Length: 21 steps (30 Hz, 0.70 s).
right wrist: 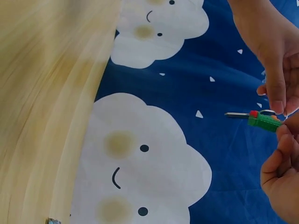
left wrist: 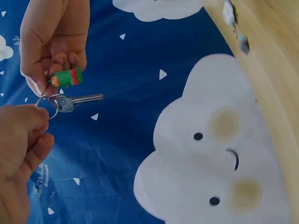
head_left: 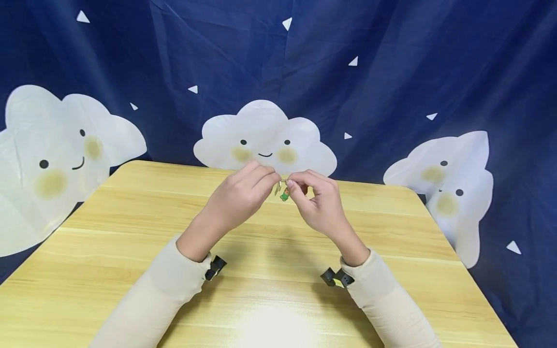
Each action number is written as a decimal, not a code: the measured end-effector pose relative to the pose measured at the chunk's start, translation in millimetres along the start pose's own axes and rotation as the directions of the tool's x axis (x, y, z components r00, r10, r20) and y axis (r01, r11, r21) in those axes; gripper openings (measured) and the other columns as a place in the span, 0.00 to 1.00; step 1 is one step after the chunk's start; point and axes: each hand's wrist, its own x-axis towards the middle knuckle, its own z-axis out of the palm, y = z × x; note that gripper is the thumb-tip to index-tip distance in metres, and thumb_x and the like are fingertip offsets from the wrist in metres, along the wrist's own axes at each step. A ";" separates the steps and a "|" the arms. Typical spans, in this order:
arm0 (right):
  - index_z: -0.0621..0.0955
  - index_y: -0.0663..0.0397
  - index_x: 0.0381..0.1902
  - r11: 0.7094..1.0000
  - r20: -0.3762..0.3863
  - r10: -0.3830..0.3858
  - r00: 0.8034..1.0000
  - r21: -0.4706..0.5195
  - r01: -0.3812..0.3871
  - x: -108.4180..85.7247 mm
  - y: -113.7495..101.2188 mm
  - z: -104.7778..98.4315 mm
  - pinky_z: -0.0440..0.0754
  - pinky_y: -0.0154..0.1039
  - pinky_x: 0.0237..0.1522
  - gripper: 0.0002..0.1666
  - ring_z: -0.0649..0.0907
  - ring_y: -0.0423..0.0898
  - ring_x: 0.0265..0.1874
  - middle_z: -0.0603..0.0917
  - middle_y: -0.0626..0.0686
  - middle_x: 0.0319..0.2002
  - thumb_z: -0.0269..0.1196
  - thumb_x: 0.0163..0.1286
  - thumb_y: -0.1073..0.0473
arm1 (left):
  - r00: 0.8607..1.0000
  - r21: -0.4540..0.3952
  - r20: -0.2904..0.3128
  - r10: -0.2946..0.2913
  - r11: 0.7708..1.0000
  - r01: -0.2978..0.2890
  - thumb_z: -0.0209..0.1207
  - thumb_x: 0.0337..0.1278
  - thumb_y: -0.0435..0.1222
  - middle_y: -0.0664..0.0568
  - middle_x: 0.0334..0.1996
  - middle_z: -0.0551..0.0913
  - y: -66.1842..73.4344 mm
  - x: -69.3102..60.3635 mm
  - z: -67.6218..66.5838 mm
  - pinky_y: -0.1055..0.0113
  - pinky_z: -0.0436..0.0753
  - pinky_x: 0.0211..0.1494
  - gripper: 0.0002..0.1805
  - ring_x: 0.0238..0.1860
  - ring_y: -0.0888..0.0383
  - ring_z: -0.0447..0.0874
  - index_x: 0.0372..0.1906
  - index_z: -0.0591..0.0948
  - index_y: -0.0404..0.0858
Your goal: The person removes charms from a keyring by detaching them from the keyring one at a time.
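Note:
My left hand (head_left: 241,195) and right hand (head_left: 319,200) meet above the far part of the table, fingertips close together. Between them is a metal key ring (left wrist: 57,111), pinched by the left thumb and fingers. A silver key (left wrist: 84,99) hangs from it. Beside the key dangles a small green charm (left wrist: 66,78) with red and orange parts. My right thumb and fingertips pinch the fitting at the charm's end, next to the ring. In the right wrist view the charm (right wrist: 265,122) partly covers the key, and the fingers hide much of the ring.
A light wood table (head_left: 270,270) lies under both forearms. Behind it hangs a dark blue cloth (head_left: 243,53) with white clouds and triangles. Black devices are strapped at the left wrist (head_left: 215,267) and right wrist (head_left: 337,277).

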 end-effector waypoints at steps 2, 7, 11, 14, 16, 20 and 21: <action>0.87 0.55 0.33 1.000 0.007 0.006 1.000 -0.001 -0.006 -0.7 0.4 -0.7 0.71 0.32 0.29 0.08 0.75 0.41 0.24 0.79 0.45 0.23 0.62 0.71 0.68 | 0.999 0.040 0.025 0.023 0.999 -0.024 0.57 0.62 0.17 0.43 0.38 0.84 1.0 0.5 -0.2 0.65 0.80 0.38 0.09 0.36 0.49 0.78 0.42 0.81 0.28; 0.87 0.56 0.35 1.000 -0.004 0.013 1.000 0.009 -0.013 -1.1 -1.3 -4.2 0.74 0.33 0.32 0.07 0.76 0.42 0.26 0.80 0.46 0.24 0.63 0.71 0.68 | 0.998 -0.118 -0.009 -0.067 0.991 0.066 0.60 0.64 0.21 0.44 0.38 0.85 0.1 1.9 2.1 0.64 0.81 0.41 0.06 0.37 0.49 0.80 0.42 0.83 0.29; 0.87 0.58 0.36 0.998 -0.005 0.005 1.000 0.066 -0.005 0.2 -3.4 -6.6 0.76 0.33 0.33 0.07 0.76 0.42 0.27 0.80 0.48 0.25 0.62 0.72 0.69 | 0.976 -0.329 -0.059 -0.208 0.928 0.177 0.67 0.60 0.25 0.46 0.38 0.87 -2.6 1.9 5.2 0.64 0.81 0.40 0.06 0.36 0.52 0.81 0.42 0.85 0.31; 0.86 0.61 0.36 0.991 0.000 0.002 1.000 0.133 -0.002 0.8 -4.3 -6.8 0.77 0.33 0.32 0.07 0.76 0.42 0.26 0.81 0.50 0.26 0.61 0.72 0.71 | 0.953 -0.413 -0.072 -0.295 0.878 0.241 0.69 0.58 0.25 0.47 0.37 0.88 -4.1 0.0 7.8 0.68 0.80 0.36 0.07 0.34 0.56 0.81 0.40 0.86 0.33; 0.86 0.63 0.37 0.985 0.002 0.006 1.000 0.175 -0.006 1.1 -4.7 -6.4 0.77 0.33 0.32 0.07 0.76 0.43 0.26 0.81 0.51 0.27 0.61 0.71 0.72 | 0.939 -0.447 -0.076 -0.336 0.853 0.269 0.70 0.57 0.26 0.48 0.36 0.88 -4.4 -1.0 8.7 0.69 0.78 0.34 0.06 0.32 0.58 0.80 0.39 0.86 0.33; 0.86 0.65 0.36 0.981 0.005 0.013 1.000 0.192 -0.014 1.7 -5.6 -6.0 0.75 0.33 0.31 0.06 0.76 0.43 0.26 0.81 0.50 0.26 0.62 0.70 0.73 | 0.930 -0.468 -0.087 -0.356 0.839 0.278 0.70 0.57 0.26 0.48 0.36 0.88 -4.8 -1.9 9.3 0.72 0.77 0.34 0.06 0.32 0.58 0.81 0.38 0.87 0.34; 0.86 0.65 0.36 0.982 0.006 0.015 1.000 0.189 -0.015 1.8 -5.6 -5.9 0.75 0.33 0.30 0.06 0.76 0.43 0.26 0.80 0.50 0.26 0.62 0.70 0.73 | 0.934 -0.460 -0.088 -0.347 0.845 0.271 0.70 0.57 0.25 0.48 0.36 0.88 -4.9 -1.9 9.0 0.72 0.77 0.34 0.05 0.33 0.58 0.80 0.38 0.87 0.34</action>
